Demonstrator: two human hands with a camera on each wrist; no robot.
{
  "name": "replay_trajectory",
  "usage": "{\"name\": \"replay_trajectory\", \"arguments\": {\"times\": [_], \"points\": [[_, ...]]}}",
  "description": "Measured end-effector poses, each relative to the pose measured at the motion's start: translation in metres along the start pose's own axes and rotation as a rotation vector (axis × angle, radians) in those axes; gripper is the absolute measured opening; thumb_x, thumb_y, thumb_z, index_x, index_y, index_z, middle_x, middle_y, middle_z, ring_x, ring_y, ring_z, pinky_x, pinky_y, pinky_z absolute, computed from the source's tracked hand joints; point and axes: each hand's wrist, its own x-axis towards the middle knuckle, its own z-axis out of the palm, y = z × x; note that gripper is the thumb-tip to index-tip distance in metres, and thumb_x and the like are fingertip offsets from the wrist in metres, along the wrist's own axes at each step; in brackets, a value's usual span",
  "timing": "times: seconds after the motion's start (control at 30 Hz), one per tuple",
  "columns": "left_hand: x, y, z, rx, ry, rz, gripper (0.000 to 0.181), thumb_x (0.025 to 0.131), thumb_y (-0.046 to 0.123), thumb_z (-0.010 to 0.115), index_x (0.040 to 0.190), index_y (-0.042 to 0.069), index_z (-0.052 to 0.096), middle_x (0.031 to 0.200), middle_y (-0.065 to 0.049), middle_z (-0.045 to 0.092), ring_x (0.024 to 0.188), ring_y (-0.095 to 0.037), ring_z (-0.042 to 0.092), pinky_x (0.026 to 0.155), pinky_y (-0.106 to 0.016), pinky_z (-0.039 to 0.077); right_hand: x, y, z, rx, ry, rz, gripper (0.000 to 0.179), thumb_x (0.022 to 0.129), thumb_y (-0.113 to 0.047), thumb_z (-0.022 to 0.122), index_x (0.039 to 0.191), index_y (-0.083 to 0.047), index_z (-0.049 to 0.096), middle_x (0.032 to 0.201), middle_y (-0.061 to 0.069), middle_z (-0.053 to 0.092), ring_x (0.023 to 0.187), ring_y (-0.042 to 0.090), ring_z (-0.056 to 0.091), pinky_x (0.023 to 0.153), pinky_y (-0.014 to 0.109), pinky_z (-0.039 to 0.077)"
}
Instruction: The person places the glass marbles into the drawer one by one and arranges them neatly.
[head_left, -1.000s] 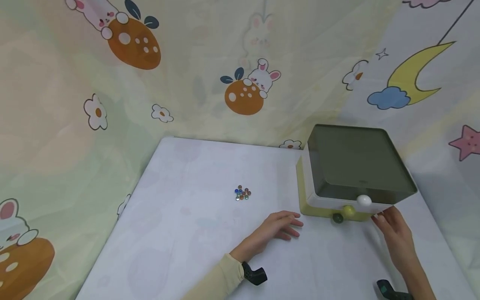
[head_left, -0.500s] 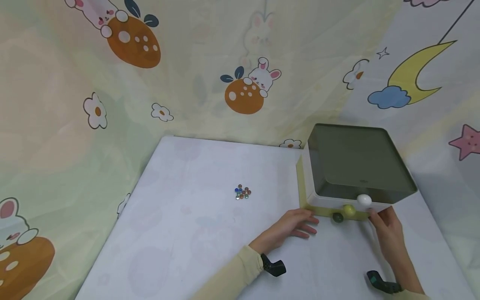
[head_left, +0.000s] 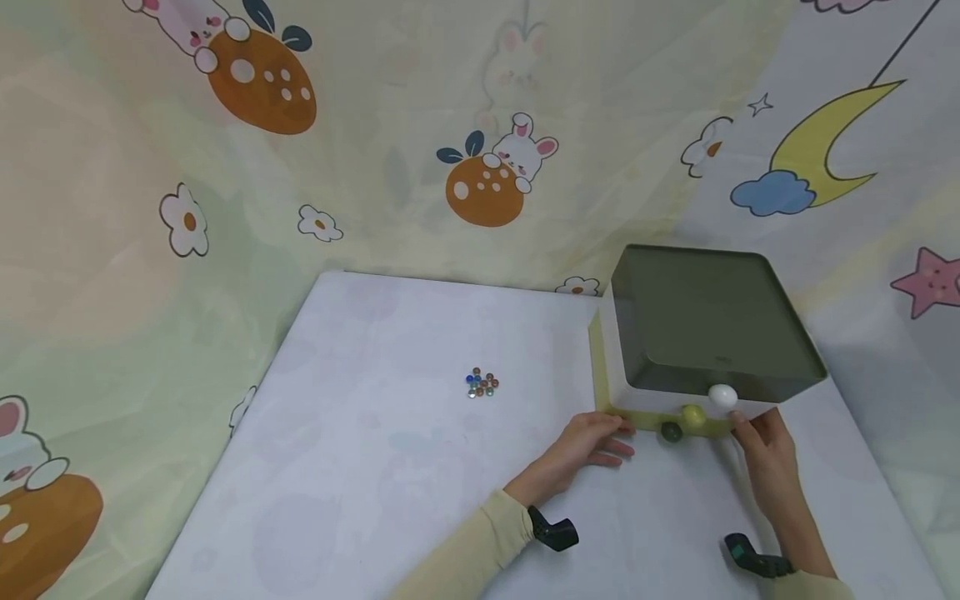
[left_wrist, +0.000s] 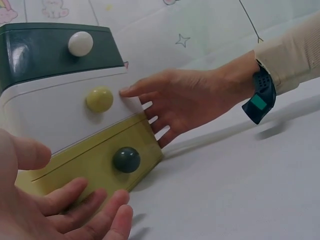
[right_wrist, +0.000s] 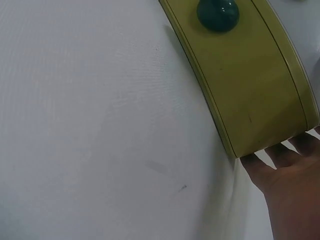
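A small three-tier drawer box [head_left: 720,321] stands at the table's right, dark green above white above yellow-green. Each front bears a round knob: white [left_wrist: 80,44], yellow-green [left_wrist: 100,99] and dark green [left_wrist: 126,160]. My right hand [head_left: 772,467] is at its right front corner, the thumb laid on the white front and the other fingers, rather straight, against the side. My left hand [head_left: 577,450] is at the left front corner. In the left wrist view its loosely bent fingers [left_wrist: 95,215] spread before the bottom drawer, thumb apart, with nothing held between them.
A small cluster of glass marbles [head_left: 482,383] lies on the white table [head_left: 375,433], left of the box. Behind the table hangs a printed cloth [head_left: 375,125] with rabbits, flowers and a moon. A dark device is strapped to each wrist.
My left hand has moved right to the box's left front corner. My right hand has shifted slightly left, its thumb now on the front. The box and marbles have stayed in place.
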Motion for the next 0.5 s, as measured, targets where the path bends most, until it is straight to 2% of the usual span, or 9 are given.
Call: {"name": "replay_trajectory", "arguments": {"times": [0.13, 0.27, 0.37, 0.5], "points": [[0.001, 0.001, 0.006, -0.046, 0.046, 0.006, 0.039, 0.108, 0.024, 0.053, 0.129, -0.007, 0.063, 0.136, -0.026, 0.065, 0.118, -0.037, 0.072, 0.095, -0.040, 0.061, 0.004, -0.001, 0.002, 0.007, 0.004, 0.003, 0.066, 0.112, -0.021, 0.048, 0.167, -0.036, 0.015, 0.175, -0.008, 0.018, 0.159, 0.007, 0.024, 0.111, 0.004, 0.033], [0.002, 0.003, 0.012, -0.097, 0.075, -0.017, 0.034, 0.106, 0.025, 0.056, 0.127, -0.002, 0.062, 0.133, -0.024, 0.069, 0.113, -0.036, 0.074, 0.094, -0.042, 0.062, 0.006, -0.002, 0.003, 0.001, 0.013, 0.010, 0.066, 0.112, -0.022, 0.049, 0.167, -0.036, 0.016, 0.174, -0.007, 0.019, 0.155, 0.006, 0.027, 0.109, 0.003, 0.035], [0.005, 0.005, 0.017, -0.092, 0.054, -0.048, 0.034, 0.105, 0.026, 0.057, 0.128, 0.002, 0.064, 0.129, -0.021, 0.072, 0.110, -0.036, 0.075, 0.092, -0.043, 0.062, 0.008, -0.002, 0.004, -0.041, 0.026, 0.030, 0.066, 0.112, -0.025, 0.049, 0.166, -0.039, 0.015, 0.175, -0.007, 0.019, 0.158, 0.008, 0.026, 0.109, 0.003, 0.035], [0.012, 0.007, 0.024, -0.078, -0.014, -0.093, 0.036, 0.106, 0.030, 0.057, 0.132, 0.006, 0.065, 0.129, -0.017, 0.073, 0.111, -0.036, 0.075, 0.093, -0.045, 0.061, 0.011, -0.003, 0.004, -0.112, 0.038, 0.059, 0.066, 0.112, -0.031, 0.048, 0.166, -0.041, 0.012, 0.175, -0.007, 0.017, 0.161, 0.015, 0.023, 0.109, 0.003, 0.036]]}}
